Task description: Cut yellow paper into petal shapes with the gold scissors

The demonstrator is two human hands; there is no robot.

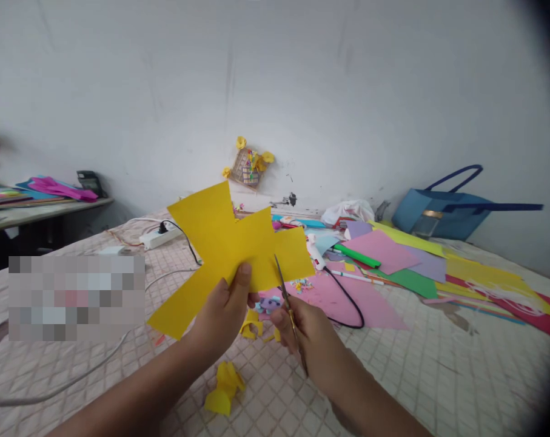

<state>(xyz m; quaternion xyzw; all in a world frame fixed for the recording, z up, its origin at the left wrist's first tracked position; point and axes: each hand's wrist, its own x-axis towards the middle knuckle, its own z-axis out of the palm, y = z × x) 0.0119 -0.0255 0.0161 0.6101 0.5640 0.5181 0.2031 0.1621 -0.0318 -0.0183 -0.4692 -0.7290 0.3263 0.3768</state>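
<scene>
My left hand (227, 309) pinches a large yellow sheet of paper (251, 243) with a stepped outline, the thumb lying on its near face. My right hand (304, 325) grips a pair of scissors (287, 297), its fingers around the handles. The blades point up and lie against the lower right part of the sheet; whether they are cutting into it I cannot tell. Below the hands, yellow paper scraps (224, 388) rest on the checked cloth. A small purple and light-blue piece (269, 304) shows between the hands, partly hidden.
Behind my right hand lie a white glue gun (315, 252) with a black cord, a pink sheet (370, 303) and several coloured papers (384, 250). A blue bag (442, 212) stands at the back right. At the left are a power strip (162, 237) and cables. A decorated woven piece (248, 167) leans against the wall.
</scene>
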